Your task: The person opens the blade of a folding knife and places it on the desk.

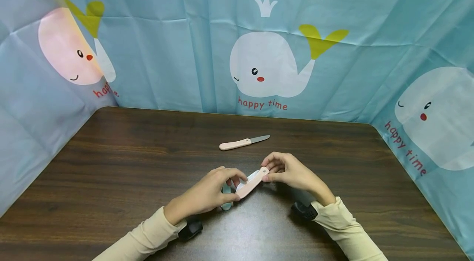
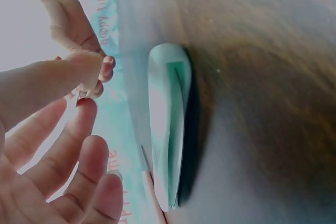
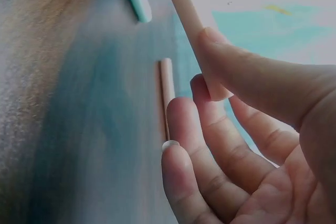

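Observation:
Between my two hands is a pale pink folding knife (image 1: 252, 185), its blade lying partly folded along the handle. My left hand (image 1: 207, 190) pinches the near-left end, thumb at the handle and fingers by the blade. At the pivot end, my right hand (image 1: 292, 171) holds the handle between thumb and fingertips. The right wrist view shows that pink handle slanting up from the thumb (image 3: 247, 72). Under the left hand lies a folded green knife (image 2: 165, 124) on the table, partly covered by the fingers in the head view.
A second pink-handled knife (image 1: 235, 144) lies on the dark wooden table (image 1: 148, 158) beyond the hands, its blade extended to the right. A blue curtain (image 1: 159, 47) printed with whales surrounds the table's back and sides.

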Demonstrator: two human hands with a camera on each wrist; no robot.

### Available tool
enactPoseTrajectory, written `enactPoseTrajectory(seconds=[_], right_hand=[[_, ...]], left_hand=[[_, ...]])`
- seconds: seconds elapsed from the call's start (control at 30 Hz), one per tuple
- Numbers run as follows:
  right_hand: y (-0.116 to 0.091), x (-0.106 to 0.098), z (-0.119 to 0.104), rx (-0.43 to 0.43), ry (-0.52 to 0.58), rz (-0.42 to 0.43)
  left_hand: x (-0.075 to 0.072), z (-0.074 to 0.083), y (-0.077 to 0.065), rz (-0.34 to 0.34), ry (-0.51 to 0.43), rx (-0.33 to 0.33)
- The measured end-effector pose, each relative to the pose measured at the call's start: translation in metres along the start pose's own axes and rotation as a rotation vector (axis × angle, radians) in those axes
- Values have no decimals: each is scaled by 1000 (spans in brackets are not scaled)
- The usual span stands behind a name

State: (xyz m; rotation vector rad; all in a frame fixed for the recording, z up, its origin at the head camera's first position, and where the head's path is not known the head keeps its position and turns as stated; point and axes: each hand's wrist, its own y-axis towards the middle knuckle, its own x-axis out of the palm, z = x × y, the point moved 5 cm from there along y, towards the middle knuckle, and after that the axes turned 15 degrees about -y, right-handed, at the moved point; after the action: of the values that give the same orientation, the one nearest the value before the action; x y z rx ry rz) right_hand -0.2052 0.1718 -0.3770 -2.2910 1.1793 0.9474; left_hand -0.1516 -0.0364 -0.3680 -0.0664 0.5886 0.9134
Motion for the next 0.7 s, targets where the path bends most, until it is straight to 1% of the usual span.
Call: enactPoseTrajectory(seconds=[0.13,0.27,0.4,0.47,0.57,0.7], right_hand=[[-2,-5,-1,6,8,4],[-4,-8,-2,22,15,11],[-5,-10,-2,32,75,18],[-5,-12,-3,32,100,30],[-6,-14,-4,36,113,62],[-7,-17,-6,67,126,113]], left_hand=[[-5,0,2,37,-61,6],[-9,1,2,82,-69,33],[-12,3,3,130,-84,82],[-14,3,4,159,-100,94],[-16,2,4,195,-130,76],[-17,-4,5,214,-176,2]])
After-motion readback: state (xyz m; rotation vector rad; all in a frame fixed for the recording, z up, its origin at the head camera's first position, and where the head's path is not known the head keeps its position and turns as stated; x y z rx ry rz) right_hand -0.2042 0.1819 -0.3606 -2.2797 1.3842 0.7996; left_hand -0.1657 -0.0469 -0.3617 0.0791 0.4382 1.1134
